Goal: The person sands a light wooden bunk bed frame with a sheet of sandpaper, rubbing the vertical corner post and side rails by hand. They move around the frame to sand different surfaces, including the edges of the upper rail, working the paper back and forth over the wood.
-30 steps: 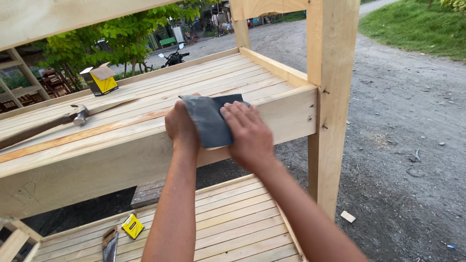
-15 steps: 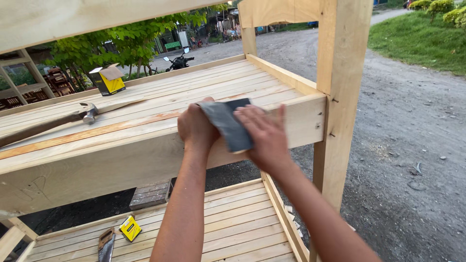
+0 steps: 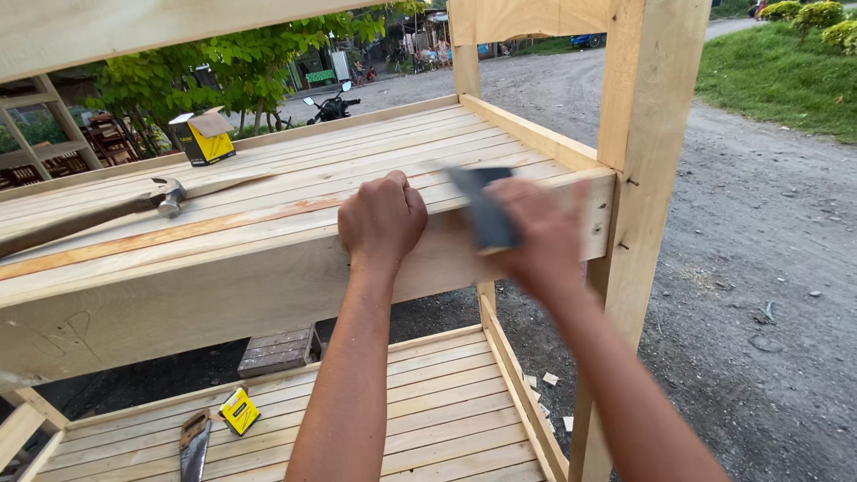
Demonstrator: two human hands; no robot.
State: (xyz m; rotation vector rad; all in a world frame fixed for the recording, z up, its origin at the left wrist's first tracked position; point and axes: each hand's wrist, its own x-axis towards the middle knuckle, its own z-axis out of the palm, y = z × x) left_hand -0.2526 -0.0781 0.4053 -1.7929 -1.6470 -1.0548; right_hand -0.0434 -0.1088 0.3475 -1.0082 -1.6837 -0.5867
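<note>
1. Head view, hands: our left hand (image 3: 384, 219) rests as a closed fist on the front edge of the upper shelf (image 3: 268, 192), holding nothing we can see. Our right hand (image 3: 540, 236), blurred, presses a dark sanding sheet (image 3: 482, 205) against that front edge, near the right corner post (image 3: 647, 134).
2. Head view, step: we judge sanding of the front rail is in hand; the next stroke calls for even pressure along the edge.
3. Head view, other items: hammer (image 3: 134, 207) and yellow box (image 3: 205, 138) toward the shelf's left and back; saw (image 3: 192, 442) on the lower shelf.

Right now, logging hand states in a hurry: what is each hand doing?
Left hand: closed fist on the shelf edge, holding nothing visible.
Right hand: pressing dark sandpaper there.
</note>
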